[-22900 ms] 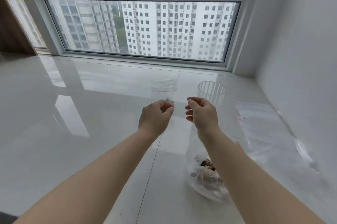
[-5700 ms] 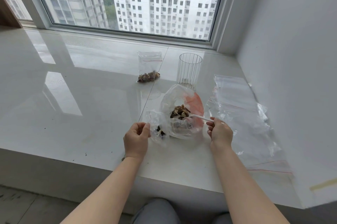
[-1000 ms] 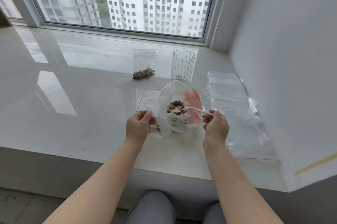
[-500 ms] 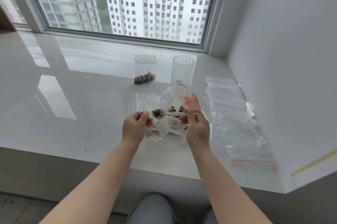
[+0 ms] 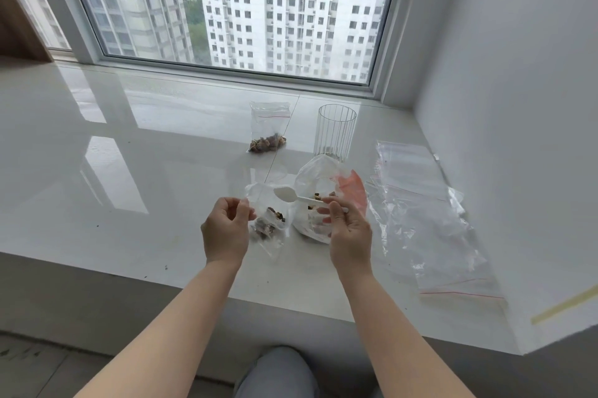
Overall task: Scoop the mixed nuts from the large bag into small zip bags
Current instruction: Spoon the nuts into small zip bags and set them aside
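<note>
On the white sill, the left hand pinches the rim of a small zip bag holding some nuts. Beside it, the right hand pinches a white spoon, lying crosswise, bowl pointing left, before the large bag. No writing is readable.

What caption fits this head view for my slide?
Left hand holds a small zip bag open while right hand lifts the emptied white spoon beside the large nut bag.
</note>
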